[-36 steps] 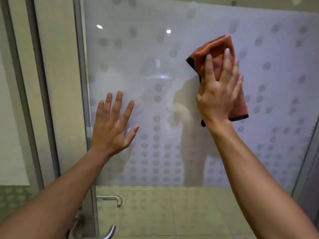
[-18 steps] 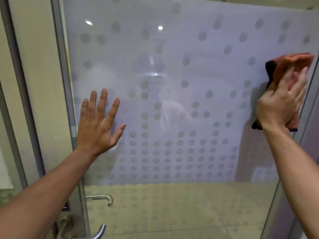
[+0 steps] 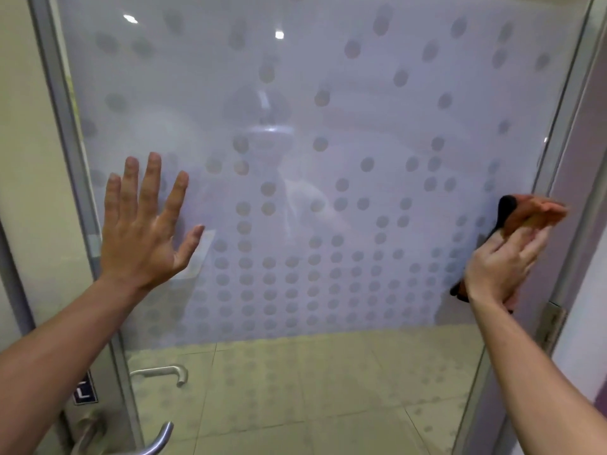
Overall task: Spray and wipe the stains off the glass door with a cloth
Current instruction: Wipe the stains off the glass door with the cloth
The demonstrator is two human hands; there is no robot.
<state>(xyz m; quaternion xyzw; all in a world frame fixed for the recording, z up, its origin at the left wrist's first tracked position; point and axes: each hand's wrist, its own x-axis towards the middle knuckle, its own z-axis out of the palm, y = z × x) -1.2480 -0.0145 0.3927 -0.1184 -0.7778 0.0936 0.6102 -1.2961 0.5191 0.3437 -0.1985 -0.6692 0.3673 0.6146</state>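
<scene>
A frosted glass door (image 3: 328,110) with a pattern of grey dots fills the view. My right hand (image 3: 502,267) presses an orange cloth (image 3: 528,215) with a dark edge flat against the glass, close to the door's right edge at mid height. My left hand (image 3: 144,224) lies flat on the glass near the left edge, fingers spread, holding nothing. Faint smears and reflections show in the middle of the pane. No spray bottle is in view.
A metal frame (image 3: 59,103) borders the door on the left, with a lever handle (image 3: 157,438) at the bottom left and a second handle (image 3: 164,372) seen through the clear lower glass. A hinge (image 3: 553,326) sits on the right edge. Tiled floor shows below.
My right hand has swept the cloth from the upper middle of the pane to the right edge and then lower. My left hand has stayed flat on the glass.
</scene>
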